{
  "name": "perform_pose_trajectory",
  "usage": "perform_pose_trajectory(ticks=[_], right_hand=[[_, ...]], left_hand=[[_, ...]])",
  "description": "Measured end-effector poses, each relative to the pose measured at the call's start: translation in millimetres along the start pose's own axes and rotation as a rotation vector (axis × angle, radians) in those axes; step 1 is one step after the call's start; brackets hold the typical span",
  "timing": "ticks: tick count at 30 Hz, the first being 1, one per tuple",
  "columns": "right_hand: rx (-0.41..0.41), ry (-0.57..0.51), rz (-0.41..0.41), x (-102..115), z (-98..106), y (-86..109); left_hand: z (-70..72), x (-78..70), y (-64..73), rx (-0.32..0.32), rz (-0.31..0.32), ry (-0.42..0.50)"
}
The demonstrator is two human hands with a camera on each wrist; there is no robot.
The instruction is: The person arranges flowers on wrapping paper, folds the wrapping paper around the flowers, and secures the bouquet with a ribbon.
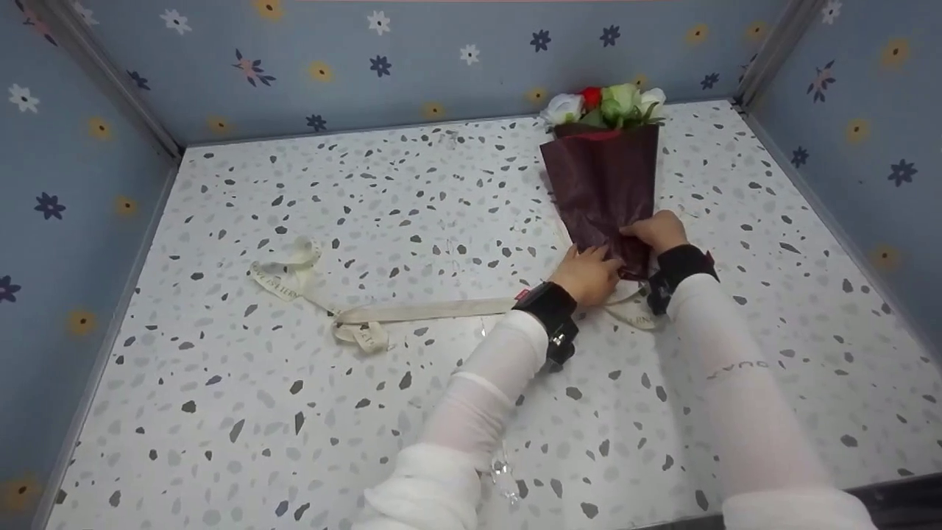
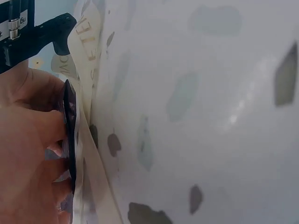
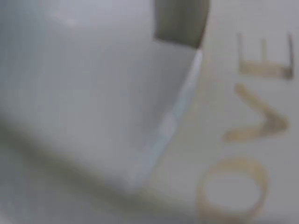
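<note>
A bouquet (image 1: 600,177) lies toward the back right, its white, red and green flowers (image 1: 618,103) by the rear panel and its dark maroon wrapping narrowing toward me. My left hand (image 1: 589,276) rests on the wrapping's lower end, fingers spread over it. In the left wrist view those fingers (image 2: 32,144) press against the dark wrapping edge. My right hand (image 1: 660,232) grips the right side of the wrapping, with one digit on top and the others hidden. A cream lettered ribbon (image 1: 441,309) passes beneath the bouquet's lower end; its letters (image 3: 266,121) fill the right wrist view.
The ribbon's loose left end (image 1: 360,335) lies curled on the speckled white table (image 1: 243,442). Blue flowered panels (image 1: 434,59) stand around the back and both sides. A small clear object (image 1: 504,475) lies near my left sleeve.
</note>
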State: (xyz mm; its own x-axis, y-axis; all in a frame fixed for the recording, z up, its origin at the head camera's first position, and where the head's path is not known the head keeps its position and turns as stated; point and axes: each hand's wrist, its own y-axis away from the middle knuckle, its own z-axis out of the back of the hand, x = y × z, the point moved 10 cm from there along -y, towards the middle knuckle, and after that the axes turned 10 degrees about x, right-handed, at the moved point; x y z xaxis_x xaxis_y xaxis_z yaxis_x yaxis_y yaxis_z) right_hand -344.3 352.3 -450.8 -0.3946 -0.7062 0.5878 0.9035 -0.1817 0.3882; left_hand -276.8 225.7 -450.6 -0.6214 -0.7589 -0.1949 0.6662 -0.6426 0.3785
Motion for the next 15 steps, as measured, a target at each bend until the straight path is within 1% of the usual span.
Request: perform_pose_trajectory(ticks=[2, 4, 7, 8, 11, 15], right_hand=[[-0.018, -0.013, -0.002, -0.5, 0.4, 0.5], [-0.027, -0.050, -0.001, -0.4, -0.2, -0.6], [-0.009, -0.119, 0.004, 2.3, -4.4, -5.4], [0.004, -0.141, 0.006, 3.3, -6.4, -7.1], [0.066, -0.257, -0.010, 2.8, -15.2, -12.1], [0.145, -0.452, -0.061, -2.5, -29.2, -15.9]], left_hand=[[4.7, -0.4, -0.7, -0.055, 0.015, 0.003], [8.6, 0.4, -1.2, -0.102, 0.041, 0.011], [11.8, 5.3, -2.6, -0.169, 0.086, 0.033], [12.6, 6.7, -3.0, -0.192, 0.099, 0.039], [14.2, 9.0, -3.0, -0.244, 0.118, 0.044], [16.6, 8.8, -1.6, -0.279, 0.101, 0.072]])
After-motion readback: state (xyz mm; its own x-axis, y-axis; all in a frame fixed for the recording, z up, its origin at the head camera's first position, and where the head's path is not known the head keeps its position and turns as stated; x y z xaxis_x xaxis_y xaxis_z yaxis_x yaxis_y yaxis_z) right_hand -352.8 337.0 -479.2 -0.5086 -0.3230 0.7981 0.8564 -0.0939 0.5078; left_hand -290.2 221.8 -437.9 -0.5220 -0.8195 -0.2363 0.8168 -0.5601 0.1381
